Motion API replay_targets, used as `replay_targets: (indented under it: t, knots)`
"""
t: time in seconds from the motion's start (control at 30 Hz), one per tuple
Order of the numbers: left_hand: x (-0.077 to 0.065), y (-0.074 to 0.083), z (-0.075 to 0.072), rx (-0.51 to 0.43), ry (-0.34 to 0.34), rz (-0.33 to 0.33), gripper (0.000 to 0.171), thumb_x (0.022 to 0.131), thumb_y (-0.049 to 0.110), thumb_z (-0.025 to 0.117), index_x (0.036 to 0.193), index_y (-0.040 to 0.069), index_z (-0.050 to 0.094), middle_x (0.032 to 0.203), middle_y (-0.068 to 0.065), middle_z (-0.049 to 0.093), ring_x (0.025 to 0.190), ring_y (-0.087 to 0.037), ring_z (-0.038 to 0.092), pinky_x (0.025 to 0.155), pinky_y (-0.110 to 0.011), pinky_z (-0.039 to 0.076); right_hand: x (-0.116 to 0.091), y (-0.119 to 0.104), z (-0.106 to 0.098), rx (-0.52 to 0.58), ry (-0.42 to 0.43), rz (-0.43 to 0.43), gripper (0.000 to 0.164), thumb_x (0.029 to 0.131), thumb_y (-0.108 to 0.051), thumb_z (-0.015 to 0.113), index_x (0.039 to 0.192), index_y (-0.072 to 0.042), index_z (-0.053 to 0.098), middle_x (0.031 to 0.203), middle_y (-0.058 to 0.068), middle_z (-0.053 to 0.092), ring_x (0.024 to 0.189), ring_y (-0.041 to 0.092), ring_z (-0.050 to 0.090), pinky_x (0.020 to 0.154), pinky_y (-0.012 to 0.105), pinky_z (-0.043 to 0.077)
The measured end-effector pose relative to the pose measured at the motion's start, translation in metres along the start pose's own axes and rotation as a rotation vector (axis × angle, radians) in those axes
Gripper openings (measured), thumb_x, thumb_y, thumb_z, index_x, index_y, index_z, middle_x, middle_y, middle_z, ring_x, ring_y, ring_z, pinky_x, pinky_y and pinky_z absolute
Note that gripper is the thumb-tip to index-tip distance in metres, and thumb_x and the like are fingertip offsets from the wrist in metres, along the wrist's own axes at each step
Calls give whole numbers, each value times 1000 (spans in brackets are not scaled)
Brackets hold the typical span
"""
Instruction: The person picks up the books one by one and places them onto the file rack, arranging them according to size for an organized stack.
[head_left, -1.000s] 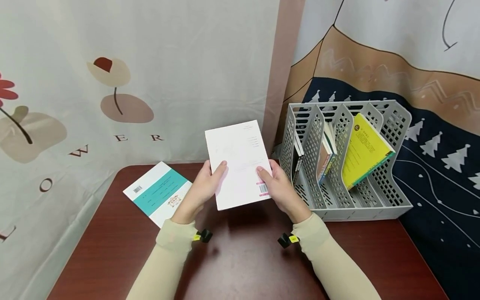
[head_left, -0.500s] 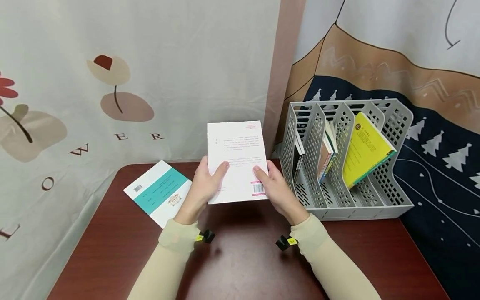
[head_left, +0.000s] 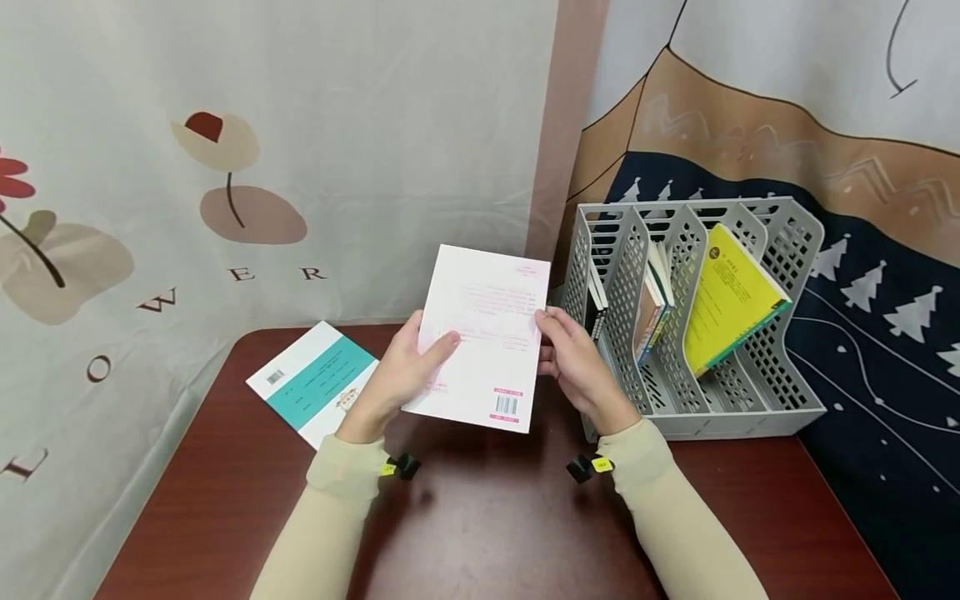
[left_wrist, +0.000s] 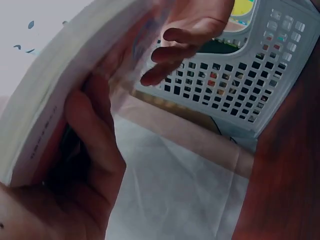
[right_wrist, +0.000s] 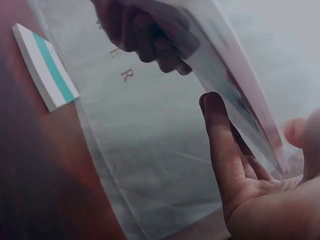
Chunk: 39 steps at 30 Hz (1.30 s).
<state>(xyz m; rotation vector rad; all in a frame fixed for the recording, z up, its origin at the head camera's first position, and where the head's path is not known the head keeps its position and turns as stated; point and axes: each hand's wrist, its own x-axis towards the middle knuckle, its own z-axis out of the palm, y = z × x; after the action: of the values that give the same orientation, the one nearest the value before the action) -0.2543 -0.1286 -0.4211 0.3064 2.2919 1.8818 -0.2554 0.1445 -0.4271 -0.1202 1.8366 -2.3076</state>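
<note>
A white book (head_left: 483, 367) with pink print and a barcode is held above the table, tilted, its barcode side up. My left hand (head_left: 408, 367) grips its left edge, thumb on the upper cover and fingers curled beneath, as the left wrist view shows. At the opposite edge is my right hand (head_left: 581, 367), thumb tip by the book's side. In the right wrist view its fingers (right_wrist: 220, 135) are fairly straight beneath the book; whether they touch it is unclear. Left of the hands lies a white and teal book (head_left: 311, 383), partly covered by the left hand.
A grey perforated file rack (head_left: 720, 425) stands at the right, with slanted compartments. It holds a yellow book (head_left: 731, 300), several thin books (head_left: 654, 300) and dark-spined books (head_left: 596, 304). Curtains (head_left: 420, 125) hang behind the dark red table (head_left: 487, 533).
The white book has turned clockwise, its top swinging right and its lower edge coming nearer. My right hand has shifted right, and its thumb has slid off the cover to the edge.
</note>
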Motion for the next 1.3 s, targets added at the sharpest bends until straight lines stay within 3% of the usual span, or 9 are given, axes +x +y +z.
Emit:
replay_targets:
  t: [0.23,0.43,0.57,0.7,0.93,1.07,1.3]
  knots:
    - [-2,-4,-1,-12,-171,40,52,110,29,71,153,16,46,116,-17,80,80,-29,84,68,-43,69,3,-1,-7,98,-2,-16,44,120,-38,43,151,-7,51,105,-6,81,87,9,79,71,28,65]
    - [-4,-6,-1,-40,-283,44,49,111,24,69,153,16,46,115,-18,81,80,-34,84,68,-51,69,1,1,-11,117,-7,28,36,117,-35,54,145,-12,58,106,-7,83,92,8,81,75,26,66]
    - [-5,-7,-2,-39,-293,31,47,111,24,69,152,18,47,115,-16,81,81,-34,84,69,-51,69,-1,1,-14,98,-43,44,29,115,-28,57,141,-15,62,106,-6,84,92,9,82,75,26,66]
    - [-3,-8,-3,-29,-291,34,45,111,25,69,150,17,49,114,-16,82,80,-34,84,68,-50,69,-1,0,-14,78,-48,2,27,115,-23,57,139,-13,64,108,-5,84,93,11,82,76,29,67]
    - [2,-12,-1,24,-260,22,42,111,29,69,147,13,52,110,-16,82,79,-31,84,67,-49,69,-2,-2,-9,0,10,-79,41,113,-18,59,148,3,60,105,-6,82,91,13,82,77,31,68]
    - [2,-12,1,81,-245,1,42,111,34,69,144,14,56,108,-15,81,79,-28,82,67,-46,68,-5,-6,-8,-63,58,-114,44,111,-17,63,149,4,60,106,-4,82,90,13,81,78,31,67]
    - [7,-14,3,136,-233,-17,38,112,39,65,140,14,61,109,-13,82,86,-25,82,74,-40,67,-14,-16,-13,-198,110,-162,41,111,-22,64,145,1,65,124,18,79,93,13,82,78,32,68]
